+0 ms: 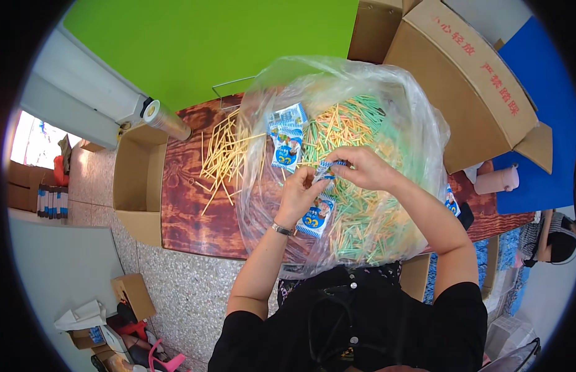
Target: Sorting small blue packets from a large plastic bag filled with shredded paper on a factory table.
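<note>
L hand (pixel 297 196) & R hand (pixel 363 168) are pinching a blue-white pkt (pixel 325 167) btw fingertips, above clear bag's (pixel 428 118) middle; green/orange sticks (pixel 365 232) are lying in bag; pale sticks (pixel 223 155) are lying at bag's L edge.

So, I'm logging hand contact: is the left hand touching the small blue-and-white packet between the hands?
Touching. The head view shows the left hand with thumb and fingers closed on the small blue-and-white packet.
</note>
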{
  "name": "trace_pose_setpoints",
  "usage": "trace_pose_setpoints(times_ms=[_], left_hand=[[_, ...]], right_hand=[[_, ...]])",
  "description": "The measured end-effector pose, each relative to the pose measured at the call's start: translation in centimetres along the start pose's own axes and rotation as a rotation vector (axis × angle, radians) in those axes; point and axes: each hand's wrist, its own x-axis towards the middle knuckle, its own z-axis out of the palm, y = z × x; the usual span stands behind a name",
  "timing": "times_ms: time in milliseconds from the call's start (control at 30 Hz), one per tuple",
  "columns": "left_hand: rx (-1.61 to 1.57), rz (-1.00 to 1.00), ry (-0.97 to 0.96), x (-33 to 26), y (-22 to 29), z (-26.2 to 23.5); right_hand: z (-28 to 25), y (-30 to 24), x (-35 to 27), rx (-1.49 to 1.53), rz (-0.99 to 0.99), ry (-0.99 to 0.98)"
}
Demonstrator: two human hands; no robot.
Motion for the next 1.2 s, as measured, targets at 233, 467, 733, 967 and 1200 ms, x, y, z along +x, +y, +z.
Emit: trace_pose_setpoints(times_ms=[233,467,733,967,1200], left_hand=[[-0.094,-0.109,0.006,0.2,0.6,0.1],[-0.133,-0.166,0.004,0.0,-0.9,-0.3],[-0.179,-0.171,-0.028,0.0,-1.2,-0.4],[-0.271,-0.115,0.05,-0.2,-1.1,-0.3],[-0.238,-0.128,0.052,-1.4,-1.2,-1.4]], right_hand=[[-6.9,13.6,4.0,-0.062,0.268,0.34],[-9.5,21.6,5.4,-0.844,0.568,0.152],[-9.4,20.3,5.6,-0.87,0.525,0.192],[-9.5,20.7,5.6,-0.82,0.605,-0.021],[-8.5,15.7,4.2,-0.466,0.822,0.132]])
